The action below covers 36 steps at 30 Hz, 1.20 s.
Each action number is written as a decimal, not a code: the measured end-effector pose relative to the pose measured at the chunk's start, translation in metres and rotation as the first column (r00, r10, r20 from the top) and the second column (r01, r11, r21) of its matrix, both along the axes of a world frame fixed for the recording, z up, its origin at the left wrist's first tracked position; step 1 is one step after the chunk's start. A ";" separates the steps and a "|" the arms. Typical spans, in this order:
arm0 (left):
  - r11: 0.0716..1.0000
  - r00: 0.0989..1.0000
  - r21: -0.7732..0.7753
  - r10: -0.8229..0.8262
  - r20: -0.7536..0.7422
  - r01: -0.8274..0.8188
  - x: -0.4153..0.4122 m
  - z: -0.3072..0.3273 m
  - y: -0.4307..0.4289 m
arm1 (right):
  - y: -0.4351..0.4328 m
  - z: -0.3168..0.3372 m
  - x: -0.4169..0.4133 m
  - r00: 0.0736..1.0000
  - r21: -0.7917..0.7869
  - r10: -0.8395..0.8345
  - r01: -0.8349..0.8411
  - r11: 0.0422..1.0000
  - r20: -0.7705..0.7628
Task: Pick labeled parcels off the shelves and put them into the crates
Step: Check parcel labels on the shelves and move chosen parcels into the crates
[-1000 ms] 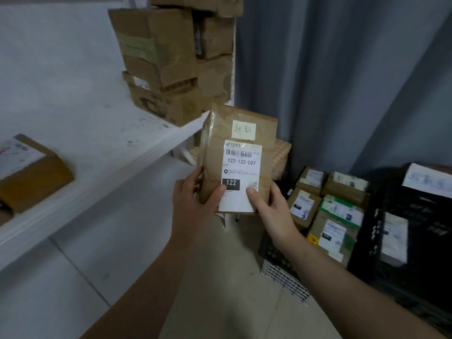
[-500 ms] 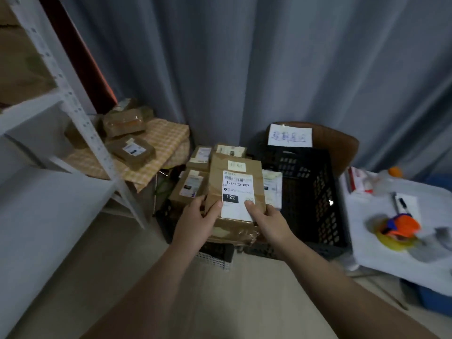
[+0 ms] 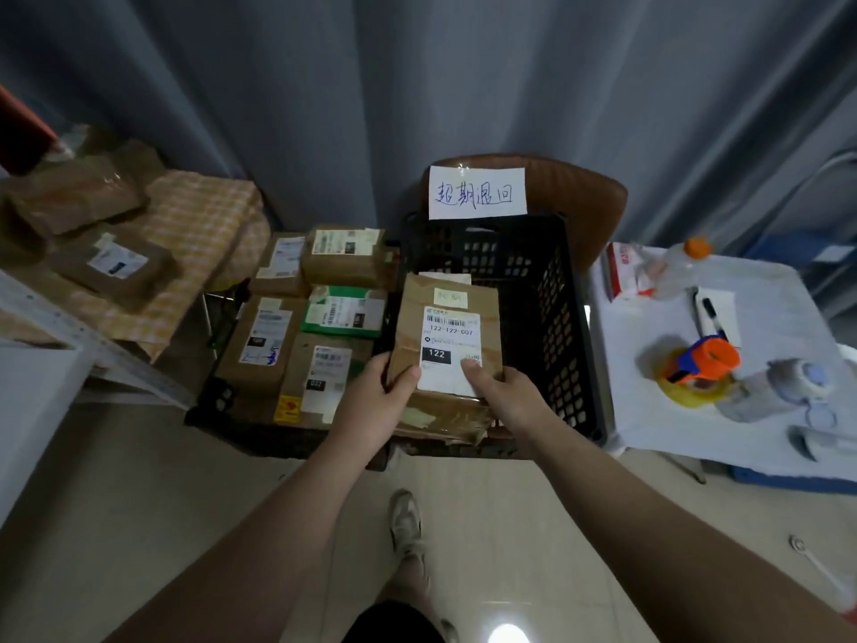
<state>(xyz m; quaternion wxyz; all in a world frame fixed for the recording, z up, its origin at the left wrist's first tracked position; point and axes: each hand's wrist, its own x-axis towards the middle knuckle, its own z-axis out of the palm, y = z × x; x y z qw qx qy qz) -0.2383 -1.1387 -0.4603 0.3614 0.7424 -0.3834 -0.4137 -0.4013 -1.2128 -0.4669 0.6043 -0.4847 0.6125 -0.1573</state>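
I hold a brown cardboard parcel [image 3: 445,317] with a white label reading 122-122-C07 and a small yellow tag. My left hand [image 3: 373,401] grips its lower left corner and my right hand [image 3: 503,394] its lower right corner, thumbs on the label. The parcel hangs over the front left part of a black plastic crate [image 3: 556,317], which carries a handwritten white paper sign [image 3: 476,192] at its back. To the left a second crate [image 3: 218,410] is filled with several labeled parcels [image 3: 264,338].
A white metal shelf frame [image 3: 60,327] stands at the left, with a checkered cloth [image 3: 199,225] bearing parcels behind it. A white table [image 3: 695,410] at the right holds an orange tape dispenser [image 3: 700,359], a pen, a bottle. A grey curtain hangs behind. My foot is on the tiled floor.
I have turned away from the shelf toward the crates. The parcel, held in both hands throughout, has gone down and forward over the black crate with the sign.
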 end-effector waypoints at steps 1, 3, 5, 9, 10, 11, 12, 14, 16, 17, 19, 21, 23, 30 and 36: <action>1.000 1.000 0.002 -0.008 -0.003 0.008 0.001 -0.004 -0.014 | -0.012 -0.004 0.000 1.000 0.005 -0.013 0.013 1.000 0.006; 0.999 0.999 0.001 -0.037 -0.004 0.037 0.003 -0.011 -0.044 | -0.035 -0.008 0.001 1.000 0.000 -0.026 0.026 1.000 0.002; 0.996 0.996 0.009 -0.084 0.018 0.084 0.006 -0.018 -0.076 | -0.061 -0.013 0.001 0.999 -0.015 -0.031 0.031 0.999 -0.023; 0.986 0.986 0.070 -0.154 0.071 0.149 0.004 -0.036 -0.127 | -0.100 -0.040 -0.002 0.997 -0.133 -0.037 0.027 0.991 -0.072; 0.983 0.984 0.092 -0.165 0.070 0.158 0.002 -0.041 -0.137 | -0.106 -0.043 -0.003 0.996 -0.182 -0.001 -0.016 0.983 -0.091; 0.979 0.982 0.117 -0.175 0.070 0.166 0.001 -0.047 -0.147 | -0.111 -0.041 -0.005 0.992 -0.225 0.046 -0.071 0.972 -0.116; 0.976 0.981 0.134 -0.182 0.066 0.172 -0.001 -0.052 -0.158 | -0.115 -0.037 -0.005 0.984 -0.250 0.099 -0.134 0.959 -0.148; 0.973 0.980 0.145 -0.190 0.056 0.180 -0.002 -0.065 -0.186 | -0.131 -0.044 -0.011 0.937 -0.241 0.229 -0.294 0.925 -0.265; 0.973 0.982 0.150 -0.184 0.043 0.176 -0.007 -0.081 -0.215 | -0.154 -0.060 -0.020 0.838 -0.215 0.327 -0.450 0.867 -0.437; 0.972 0.981 0.153 -0.188 0.041 0.179 -0.011 -0.089 -0.230 | -0.167 -0.069 -0.024 0.789 -0.208 0.343 -0.500 0.840 -0.510; 0.969 0.982 0.166 -0.189 0.020 0.183 -0.022 -0.110 -0.254 | -0.192 -0.084 -0.029 0.685 -0.171 0.356 -0.575 0.800 -0.636; 0.973 0.986 0.165 -0.163 -0.020 0.164 -0.034 -0.135 -0.275 | -0.217 -0.104 -0.035 0.577 -0.121 0.366 -0.636 0.762 -0.731; 0.976 0.990 0.169 -0.138 -0.016 0.138 -0.044 -0.160 -0.291 | -0.240 -0.124 -0.036 0.472 -0.054 0.401 -0.697 0.715 -0.785; 0.978 0.990 0.169 -0.132 0.047 0.123 -0.049 -0.234 -0.312 | -0.286 -0.196 -0.030 0.331 -0.020 0.431 -0.812 0.584 -0.839; 0.925 0.846 0.137 -0.379 0.375 0.354 -0.035 -0.275 -0.314 | -0.295 -0.245 -0.018 0.316 -0.090 0.332 -0.830 0.550 -0.889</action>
